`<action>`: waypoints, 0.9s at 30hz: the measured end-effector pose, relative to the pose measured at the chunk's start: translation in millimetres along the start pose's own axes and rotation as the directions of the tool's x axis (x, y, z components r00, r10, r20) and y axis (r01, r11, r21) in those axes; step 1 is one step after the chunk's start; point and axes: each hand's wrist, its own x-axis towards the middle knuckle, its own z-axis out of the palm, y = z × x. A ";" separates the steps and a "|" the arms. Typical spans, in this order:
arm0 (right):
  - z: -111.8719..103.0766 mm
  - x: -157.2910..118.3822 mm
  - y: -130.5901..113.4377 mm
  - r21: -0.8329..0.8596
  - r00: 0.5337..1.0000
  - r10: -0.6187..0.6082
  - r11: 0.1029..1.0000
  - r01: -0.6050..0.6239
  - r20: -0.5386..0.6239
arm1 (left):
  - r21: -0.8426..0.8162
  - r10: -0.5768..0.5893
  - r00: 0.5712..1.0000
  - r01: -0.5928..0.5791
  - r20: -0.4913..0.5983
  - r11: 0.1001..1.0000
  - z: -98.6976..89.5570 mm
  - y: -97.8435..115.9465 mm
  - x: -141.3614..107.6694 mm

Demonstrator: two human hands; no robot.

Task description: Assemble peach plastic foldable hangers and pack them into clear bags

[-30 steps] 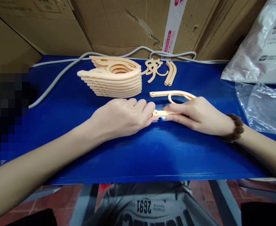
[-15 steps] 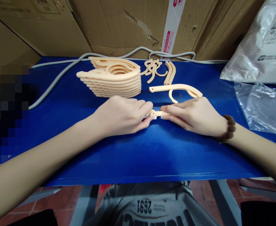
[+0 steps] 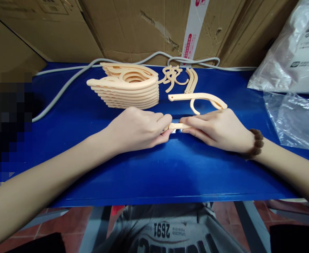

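My left hand (image 3: pixel 142 129) pinches the left end of a small cream plastic hanger piece (image 3: pixel 176 125). My right hand (image 3: pixel 209 127), with a brown band at the wrist, grips its other end between thumb and fingers. Only a short length of it shows between the two hands; the rest is hidden. Just beyond my right hand lies a curved cream hanger arm (image 3: pixel 194 96) with a hook piece (image 3: pixel 194 108) beside or under it. Behind my left hand stands a stack of folded cream hangers (image 3: pixel 128 93).
Loose hooks (image 3: pixel 172 75) and a few curved hanger arms (image 3: pixel 191 80) lie at the back of the blue table (image 3: pixel 157 172). A white cable (image 3: pixel 72 84) runs along the cardboard boxes (image 3: pixel 133 31). Clear plastic packaging (image 3: pixel 296 119) covers the right side.
The exposed joint of the held piece has turned slightly between my fingers. Both hands keep nearly the same place, and the other pieces have not moved on the table.
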 end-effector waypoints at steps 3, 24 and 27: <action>-0.6 -0.4 0.5 0.007 1.000 0.009 1.000 -0.009 0.014 | -0.011 -0.009 1.000 0.009 0.001 1.000 0.9 -0.1 0.1; -5.9 0.9 -1.6 -0.075 0.997 0.058 0.996 -0.053 0.059 | 0.045 0.016 0.993 -0.010 -0.120 0.999 2.8 1.7 -1.3; -7.0 0.7 -4.7 -0.120 0.997 0.069 0.991 -0.065 0.028 | 0.079 0.023 0.984 -0.009 -0.178 0.997 4.7 1.2 -2.5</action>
